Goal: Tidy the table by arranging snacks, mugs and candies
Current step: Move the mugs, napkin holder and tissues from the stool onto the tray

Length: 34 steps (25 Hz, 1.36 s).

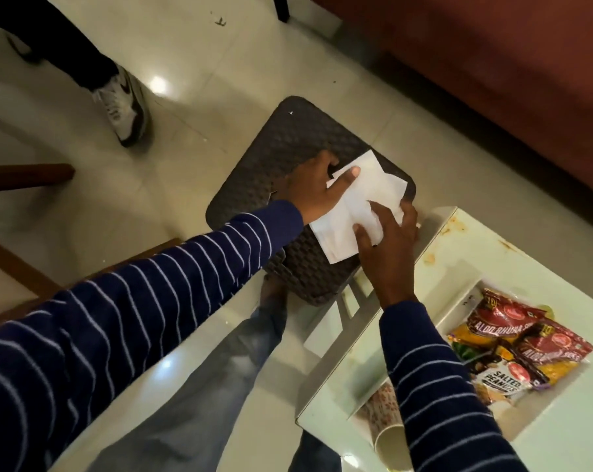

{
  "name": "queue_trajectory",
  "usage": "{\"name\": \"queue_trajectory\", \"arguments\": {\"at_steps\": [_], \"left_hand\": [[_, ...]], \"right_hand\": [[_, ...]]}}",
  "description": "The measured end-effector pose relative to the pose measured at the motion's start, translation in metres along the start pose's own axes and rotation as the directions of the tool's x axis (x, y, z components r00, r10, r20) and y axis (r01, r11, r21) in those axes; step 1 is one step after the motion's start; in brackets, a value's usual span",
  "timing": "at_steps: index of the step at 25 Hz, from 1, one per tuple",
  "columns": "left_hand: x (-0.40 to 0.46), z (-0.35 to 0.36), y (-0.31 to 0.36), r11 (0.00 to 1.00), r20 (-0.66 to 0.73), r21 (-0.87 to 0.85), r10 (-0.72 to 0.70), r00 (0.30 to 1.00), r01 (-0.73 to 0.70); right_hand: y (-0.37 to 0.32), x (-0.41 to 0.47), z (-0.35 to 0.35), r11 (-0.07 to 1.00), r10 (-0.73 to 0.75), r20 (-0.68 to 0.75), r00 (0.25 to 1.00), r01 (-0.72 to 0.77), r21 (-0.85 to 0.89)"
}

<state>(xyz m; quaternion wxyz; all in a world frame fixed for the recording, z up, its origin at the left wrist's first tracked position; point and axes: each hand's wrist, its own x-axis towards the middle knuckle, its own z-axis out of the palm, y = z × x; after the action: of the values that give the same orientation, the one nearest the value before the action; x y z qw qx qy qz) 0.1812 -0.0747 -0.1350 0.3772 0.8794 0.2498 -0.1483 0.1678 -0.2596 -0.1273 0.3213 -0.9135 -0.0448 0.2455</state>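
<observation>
Honestly, the step in hand looks like folding or flattening a white paper napkin (351,206) on top of the dark woven stool (288,144) that sits just beside the table (465,240). Both hands are on it: the left hand (317,185) lies fairly flat with its thumb pressed across the upper part of the sheet, and the right hand (387,240) has spread fingers pinning the lower right part — whether it actually pinches an edge I can't tell.

To do it well I'd keep 1 hand as the anchor and let the other sweep the crease, since the woven top is bumpy and thin paper will drag or tear if you rush. Line up the corners first, then press.

The snack packets (523,352) sit piled in the recessed tray part of the table, and a patterned paper cup (381,420) lies on its side near the front edge — not tidied yet, I'd guess.
</observation>
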Motion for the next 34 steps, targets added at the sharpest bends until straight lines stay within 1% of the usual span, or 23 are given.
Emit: {"name": "queue_trajectory", "arguments": {"at_steps": [3, 5, 7, 9, 10, 11, 13, 15, 16, 17, 18, 20, 22, 23, 24, 26, 27, 28, 30, 31, 32, 33, 34], "left_hand": [[-0.003, -0.004, 0.005, 0.998, 0.051, -0.023, -0.064, 0.997, 0.065], [-0.007, -0.009, 0.003, 0.993, 0.078, -0.026, -0.114, 0.99, 0.116], [-0.018, -0.013, -0.001, 0.986, 0.17, 0.029, -0.165, 0.971, 0.163], [-0.031, -0.013, -0.005, 0.982, 0.22, 0.105, -0.175, 0.96, 0.155], [-0.037, -0.011, -0.008, 0.983, 0.207, 0.112, -0.166, 0.964, 0.145], [-0.043, -0.008, -0.008, 0.985, 0.179, 0.087, -0.162, 0.97, 0.148], [-0.054, -0.001, -0.007, 0.965, 0.135, -0.097, -0.23, 0.964, 0.244], [-0.064, 0.006, 0.0, 0.849, 0.163, -0.332, -0.378, 0.911, 0.411], [-0.069, 0.009, 0.004, 0.79, 0.177, -0.399, -0.432, 0.884, 0.466], [-0.074, 0.012, 0.007, 0.749, 0.192, -0.43, -0.47, 0.862, 0.504], [-0.08, 0.015, 0.01, 0.713, 0.218, -0.448, -0.498, 0.84, 0.539], [-0.094, 0.018, 0.016, 0.616, 0.279, -0.508, -0.544, 0.791, 0.603], [-0.106, 0.024, 0.018, 0.5, 0.363, -0.574, -0.555, 0.749, 0.649], [-0.111, 0.026, 0.018, 0.421, 0.431, -0.608, -0.536, 0.725, 0.673], [-0.116, 0.028, 0.018, 0.306, 0.526, -0.646, -0.486, 0.698, 0.699], [-0.127, 0.032, 0.021, 0.002, 0.717, -0.666, -0.272, 0.642, 0.746], [-0.132, 0.032, 0.024, -0.104, 0.767, -0.64, -0.154, 0.623, 0.762], [-0.136, 0.033, 0.028, -0.151, 0.787, -0.614, -0.05, 0.614, 0.775], [-0.142, 0.037, 0.041, -0.143, 0.774, -0.615, 0.08, 0.628, 0.776], [-0.146, 0.04, 0.049, -0.121, 0.755, -0.637, 0.099, 0.648, 0.761], [-0.151, 0.045, 0.057, -0.066, 0.74, -0.664, 0.081, 0.668, 0.744], [-0.156, 0.051, 0.066, 0.029, 0.73, -0.684, 0.033, 0.683, 0.729], [-0.161, 0.056, 0.074, 0.156, 0.719, -0.683, -0.03, 0.694, 0.714]], "right_hand": [[-0.001, 0.001, 0.0, 0.999, 0.041, -0.065, 0.997, -0.04, 0.018], [0.0, 0.001, 0.001, 0.999, 0.02, -0.081, 0.997, -0.016, 0.046], [0.001, 0.001, 0.001, 0.991, 0.025, -0.095, 0.995, -0.012, 0.133], [0.003, 0.0, 0.0, 0.977, 0.092, -0.128, 0.988, -0.064, 0.205], [0.003, -0.001, 0.0, 0.967, 0.144, -0.146, 0.979, -0.108, 0.233], [0.002, -0.002, -0.001, 0.953, 0.194, -0.158, 0.968, -0.147, 0.265], [0.002, -0.002, -0.004, 0.935, 0.23, -0.178, 0.957, -0.167, 0.313], [0.003, -0.001, -0.008, 0.893, 0.275, -0.178, 0.945, -0.182, 0.411], [0.003, -0.001, -0.012, 0.821, 0.339, -0.132, 0.932, -0.224, 0.526], [0.002, -0.002, -0.016, 0.691, 0.407, -0.039, 0.912, -0.28, 0.667], [0.002, -0.003, -0.021, 0.53, 0.442, 0.084, 0.893, -0.336, 0.779], [0.0, -0.006, -0.03, 0.243, 0.437, 0.304, 0.847, -0.436, 0.867], [-0.004, -0.012, -0.04, 0.045, 0.396, 0.434, 0.809, -0.489, 0.871], [-0.005, -0.017, -0.046, -0.032, 0.36, 0.482, 0.799, -0.505, 0.862], [-0.005, -0.023, -0.051, -0.09, 0.312, 0.524, 0.793, -0.524, 0.847], [-0.001, -0.039, -0.066, -0.153, 0.235, 0.586, 0.775, -0.566, 0.81], [0.002, -0.047, -0.072, -0.167, 0.219, 0.608, 0.764, -0.584, 0.794], [0.006, -0.055, -0.079, -0.176, 0.214, 0.617, 0.757, -0.591, 0.787], [0.018, -0.071, -0.093, -0.151, 0.253, 0.6, 0.759, -0.581, 0.8], [0.025, -0.081, -0.102, -0.076, 0.3, 0.563, 0.77, -0.569, 0.819], [0.034, -0.092, -0.111, 0.059, 0.352, 0.499, 0.792, -0.551, 0.832], [0.043, -0.105, -0.121, 0.24, 0.385, 0.411, 0.826, -0.52, 0.82], [0.052, -0.118, -0.131, 0.439, 0.38, 0.312, 0.871, -0.467, 0.768]]}}
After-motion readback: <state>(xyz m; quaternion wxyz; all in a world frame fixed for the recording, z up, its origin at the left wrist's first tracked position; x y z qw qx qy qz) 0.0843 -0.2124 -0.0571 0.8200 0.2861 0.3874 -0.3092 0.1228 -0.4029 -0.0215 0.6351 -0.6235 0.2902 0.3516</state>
